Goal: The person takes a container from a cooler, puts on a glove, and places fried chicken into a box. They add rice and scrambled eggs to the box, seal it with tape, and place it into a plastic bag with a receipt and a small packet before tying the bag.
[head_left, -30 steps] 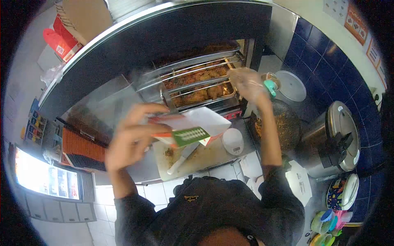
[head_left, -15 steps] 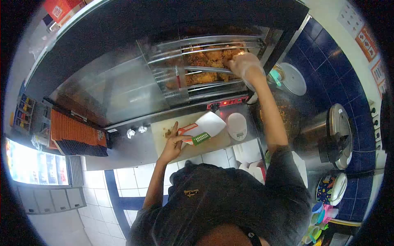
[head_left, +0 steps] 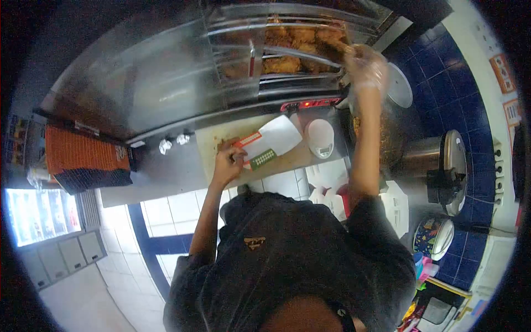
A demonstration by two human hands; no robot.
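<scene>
**Holding a Paper Box Low, Reaching Up by the Chicken**

Pinching the paper box at its left end with the fingers of the left hand, thumb and fingers closing on the red and green flaps. Holding the box above the pale cutting board, near the front edge of the counter. Having little room on the right, with the round white scale just beside the box. Seeing more open room on the left, along the smooth counter.

Reaching the right hand up to the right end of the warmer's opening, near the shiny metal bars. Wearing a thin, crinkly, see-through glove there. Curling the gloved fingers beside the fried chicken, but looking too blurry to tell if gripping a piece.

Seeing bumpy, golden-brown crust on the chicken, lying inside the warmer. Seeing flat, shiny glass left of the opening and a red strip below. Passing the right arm close by a dark round pan, with shiny blue square tiles farther right.
</scene>
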